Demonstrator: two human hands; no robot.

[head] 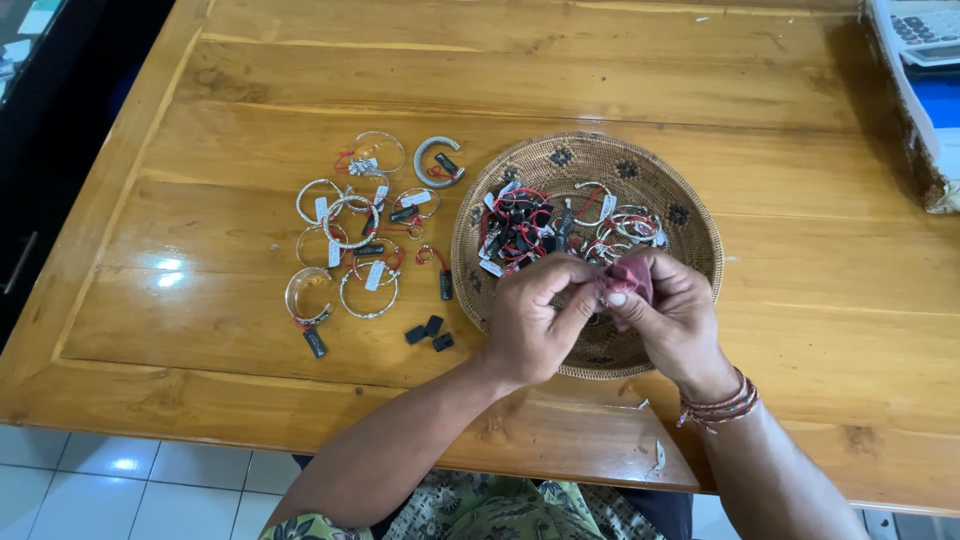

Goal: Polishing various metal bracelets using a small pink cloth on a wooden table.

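Basket (690,215) holds tagged bracelets (630,225); left hand (530,320) and right hand (675,315) both pinch red cloth (628,278).

Crumpled dark red cloth (628,277), pinched above woven basket (690,250)

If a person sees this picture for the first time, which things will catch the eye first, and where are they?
First the two hands, the left hand and the right hand, meeting over the near edge of a round woven basket and pinching a dark red cloth between the fingers. Inside the basket lies a tangle of silver bangles with red strings and black tags. To its left, more silver bangles are spread on the wooden table.
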